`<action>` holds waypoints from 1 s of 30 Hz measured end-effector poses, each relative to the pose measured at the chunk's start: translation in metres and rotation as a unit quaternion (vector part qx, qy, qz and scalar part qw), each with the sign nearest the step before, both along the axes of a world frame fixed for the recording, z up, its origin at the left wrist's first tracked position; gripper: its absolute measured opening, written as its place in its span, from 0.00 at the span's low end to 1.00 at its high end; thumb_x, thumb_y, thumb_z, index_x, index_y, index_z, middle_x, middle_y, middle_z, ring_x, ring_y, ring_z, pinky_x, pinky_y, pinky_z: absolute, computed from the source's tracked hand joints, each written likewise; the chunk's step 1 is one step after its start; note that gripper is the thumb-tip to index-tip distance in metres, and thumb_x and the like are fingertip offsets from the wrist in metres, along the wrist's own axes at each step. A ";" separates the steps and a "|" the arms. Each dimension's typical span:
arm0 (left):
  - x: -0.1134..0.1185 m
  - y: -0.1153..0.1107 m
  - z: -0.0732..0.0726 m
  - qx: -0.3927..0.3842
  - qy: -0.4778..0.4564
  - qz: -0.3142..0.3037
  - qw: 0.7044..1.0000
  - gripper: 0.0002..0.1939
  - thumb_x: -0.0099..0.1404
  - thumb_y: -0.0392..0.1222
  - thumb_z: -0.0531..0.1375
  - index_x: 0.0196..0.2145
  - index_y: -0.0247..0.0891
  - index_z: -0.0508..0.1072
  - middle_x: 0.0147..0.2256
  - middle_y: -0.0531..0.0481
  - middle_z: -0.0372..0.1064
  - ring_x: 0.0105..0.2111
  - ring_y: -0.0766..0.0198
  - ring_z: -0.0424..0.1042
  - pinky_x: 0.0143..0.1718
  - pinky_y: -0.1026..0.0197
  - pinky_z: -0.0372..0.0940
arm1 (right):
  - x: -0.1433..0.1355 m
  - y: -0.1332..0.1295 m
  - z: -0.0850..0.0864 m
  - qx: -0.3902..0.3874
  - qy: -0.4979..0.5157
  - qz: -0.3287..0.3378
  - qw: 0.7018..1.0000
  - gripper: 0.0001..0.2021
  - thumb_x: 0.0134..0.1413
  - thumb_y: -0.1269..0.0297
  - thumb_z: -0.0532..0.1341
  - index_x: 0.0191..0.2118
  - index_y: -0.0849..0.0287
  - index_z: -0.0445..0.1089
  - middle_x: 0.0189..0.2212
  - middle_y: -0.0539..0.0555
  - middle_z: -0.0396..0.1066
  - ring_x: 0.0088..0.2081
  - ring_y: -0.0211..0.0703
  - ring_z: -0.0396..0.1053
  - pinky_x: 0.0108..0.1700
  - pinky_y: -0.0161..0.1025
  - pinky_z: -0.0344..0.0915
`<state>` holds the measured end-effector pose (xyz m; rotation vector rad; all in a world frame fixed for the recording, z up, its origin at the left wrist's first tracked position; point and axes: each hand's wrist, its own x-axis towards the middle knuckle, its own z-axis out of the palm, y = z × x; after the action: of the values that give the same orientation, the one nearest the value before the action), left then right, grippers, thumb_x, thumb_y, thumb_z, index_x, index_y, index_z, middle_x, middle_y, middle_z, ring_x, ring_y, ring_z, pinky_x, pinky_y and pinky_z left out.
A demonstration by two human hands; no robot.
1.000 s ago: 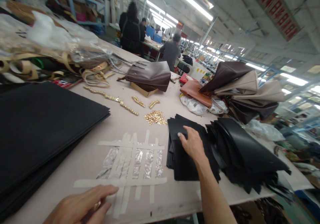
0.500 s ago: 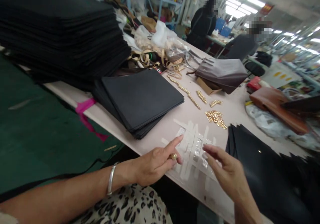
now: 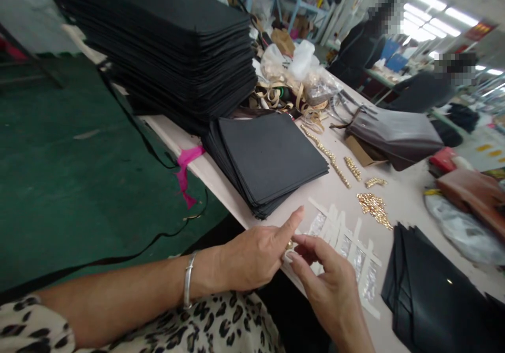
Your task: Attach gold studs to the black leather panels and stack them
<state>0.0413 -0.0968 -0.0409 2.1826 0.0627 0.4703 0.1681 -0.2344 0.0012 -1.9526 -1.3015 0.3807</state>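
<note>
Piece of gold-coloured metal [image 3: 289, 245], small and round, was just below the frame's centre, between bare left hand [image 3: 254, 255] and bare right hand [image 3: 329, 279]. Right grip curved around it from the right; whether either grip grasped it, I could not tell.

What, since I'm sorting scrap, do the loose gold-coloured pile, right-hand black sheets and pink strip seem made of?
Loose gold-coloured pile: probably metal or metal-plated plastic, polished; it glints brightly.
Right-hand black sheets: perhaps leather or imitation leather, smooth; a soft sheen shows.
Pink strip: fabric or plastic film, I can't tell which; thin, and it hangs limp.
</note>
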 end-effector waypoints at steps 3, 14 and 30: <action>-0.004 0.001 -0.004 0.080 -0.034 0.024 0.996 0.40 0.69 0.32 0.49 0.70 0.27 0.29 0.45 0.34 0.74 0.41 0.52 0.75 0.42 0.50 0.73 | -0.009 0.007 -0.005 -0.010 0.039 -0.038 0.998 0.07 0.57 0.60 0.66 0.39 0.54 0.76 0.29 0.47 0.77 0.28 0.36 0.72 0.34 0.31 0.69; -0.013 0.003 0.002 0.088 -0.038 0.040 0.995 0.33 0.69 0.30 0.47 0.68 0.17 0.41 0.46 0.30 0.72 0.42 0.53 0.74 0.46 0.52 0.72 | -0.018 0.016 -0.013 -0.052 0.142 -0.061 0.987 0.10 0.59 0.58 0.63 0.41 0.57 0.77 0.35 0.51 0.80 0.34 0.40 0.77 0.38 0.33 0.71; -0.009 0.000 0.002 -0.113 0.113 0.011 0.987 0.30 0.71 0.36 0.45 0.68 0.22 0.48 0.45 0.33 0.74 0.43 0.51 0.76 0.47 0.48 0.70 | -0.002 0.003 -0.021 0.004 0.024 0.071 0.997 0.10 0.66 0.71 0.58 0.48 0.52 0.73 0.38 0.51 0.75 0.39 0.38 0.74 0.42 0.34 0.69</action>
<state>0.0322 -0.0970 -0.0386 2.0042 0.2534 0.2136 0.1659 -0.2319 -0.0195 -1.8387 -1.4122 0.4878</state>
